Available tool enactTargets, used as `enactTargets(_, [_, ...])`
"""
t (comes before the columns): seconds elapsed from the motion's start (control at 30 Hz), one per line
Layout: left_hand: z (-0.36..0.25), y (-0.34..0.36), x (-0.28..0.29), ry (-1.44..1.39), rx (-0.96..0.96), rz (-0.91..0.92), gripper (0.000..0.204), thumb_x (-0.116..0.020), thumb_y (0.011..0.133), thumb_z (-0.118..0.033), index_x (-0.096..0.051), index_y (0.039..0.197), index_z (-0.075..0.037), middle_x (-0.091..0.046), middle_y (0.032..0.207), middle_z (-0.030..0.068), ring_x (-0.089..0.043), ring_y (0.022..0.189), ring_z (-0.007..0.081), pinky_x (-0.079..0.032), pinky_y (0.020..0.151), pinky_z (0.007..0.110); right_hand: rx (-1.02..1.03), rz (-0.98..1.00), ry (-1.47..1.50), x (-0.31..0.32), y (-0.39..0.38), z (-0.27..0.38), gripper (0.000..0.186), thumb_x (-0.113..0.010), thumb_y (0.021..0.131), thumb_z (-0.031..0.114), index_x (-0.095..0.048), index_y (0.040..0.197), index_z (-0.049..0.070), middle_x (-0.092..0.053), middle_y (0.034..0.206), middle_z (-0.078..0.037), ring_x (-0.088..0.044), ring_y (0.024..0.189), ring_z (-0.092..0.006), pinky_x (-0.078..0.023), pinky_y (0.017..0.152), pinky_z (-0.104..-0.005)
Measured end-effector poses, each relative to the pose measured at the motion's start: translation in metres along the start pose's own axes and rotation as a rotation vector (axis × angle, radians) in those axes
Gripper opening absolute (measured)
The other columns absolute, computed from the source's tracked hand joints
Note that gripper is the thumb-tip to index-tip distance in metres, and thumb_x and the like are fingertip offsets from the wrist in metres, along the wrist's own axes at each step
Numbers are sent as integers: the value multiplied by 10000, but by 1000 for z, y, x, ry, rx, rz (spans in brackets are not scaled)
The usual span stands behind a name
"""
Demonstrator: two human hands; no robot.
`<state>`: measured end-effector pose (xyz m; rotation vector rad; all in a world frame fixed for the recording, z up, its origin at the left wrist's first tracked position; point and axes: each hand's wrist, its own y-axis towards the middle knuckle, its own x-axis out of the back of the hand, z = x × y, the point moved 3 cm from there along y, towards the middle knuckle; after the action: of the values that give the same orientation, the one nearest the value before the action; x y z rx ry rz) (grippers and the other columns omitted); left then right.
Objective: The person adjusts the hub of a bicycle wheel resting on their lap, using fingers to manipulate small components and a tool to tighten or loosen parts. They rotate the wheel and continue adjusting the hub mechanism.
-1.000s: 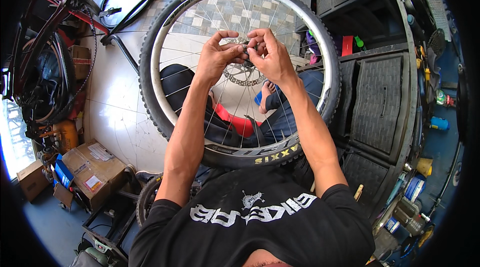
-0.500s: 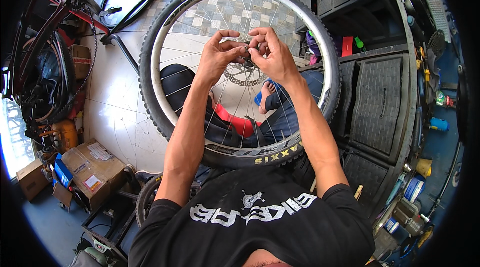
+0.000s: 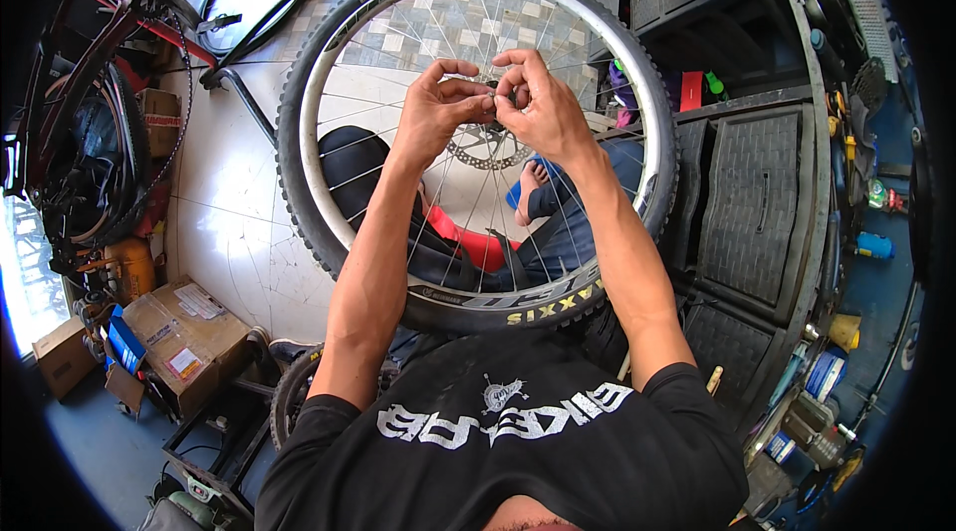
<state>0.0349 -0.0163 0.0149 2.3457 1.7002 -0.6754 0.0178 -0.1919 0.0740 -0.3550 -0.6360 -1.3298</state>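
A bicycle wheel with a knobby black tire and pale rim rests over my lap. Both my hands meet above its hub, fingertips pinched together. My left hand and my right hand hold something small and dark between thumbs and forefingers, too small to name. My other fingers curl loosely above it. Just below the fingertips shows the perforated disc brake rotor on the hub. The hub itself is mostly hidden by my hands. Thin spokes run out to the rim on all sides.
On the left hang a dark red bike frame and a chain. Cardboard boxes stand at the lower left. A black cabinet with woven-pattern drawers lines the right, beside tools and a blue can. A blue sandal lies under the wheel.
My right fingers have shifted slightly, its index finger lifting a little. Both hands stay together over the hub, and the wheel has not visibly moved.
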Motion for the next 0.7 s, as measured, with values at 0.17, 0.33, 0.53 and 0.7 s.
enactTargets(0.17, [-3, -2, -3, 56, -12, -15, 417, -773, 914, 46, -552, 1268, 29, -737, 1080, 172, -755, 952, 218, -662, 865, 363, 8, 19, -58, 2, 2, 2, 461, -706, 840, 98, -533, 1267, 102, -700, 878, -57, -724, 796, -305, -569, 740, -446])
enactTargets(0.33, [-3, -2, -5, 42, -7, -32, 420, -773, 916, 38, -550, 1271, 30, -733, 1082, 163, -746, 961, 209, -658, 868, 358, 5, 0, -34, -2, 3, 0, 446, -701, 831, 93, -532, 1244, 93, -692, 865, -62, -721, 788, -307, -567, 730, -441])
enactTargets(0.53, [-3, -3, -7, -62, 3, -15, 432, -782, 916, 16, -546, 1278, 30, -729, 1083, 157, -740, 976, 215, -663, 871, 364, -24, -21, 244, -5, 5, -10, 394, -689, 868, 49, -510, 1218, 30, -638, 829, -29, -612, 693, -104, -507, 639, -285])
enactTargets(0.7, [-1, -2, -9, -151, -9, -15, 439, -781, 924, 4, -529, 1281, 56, -727, 1088, 209, -755, 954, 251, -671, 847, 371, -30, -40, 458, -8, 7, -17, 371, -682, 885, 28, -501, 1209, 16, -625, 836, -9, -548, 689, -42, -467, 615, -240])
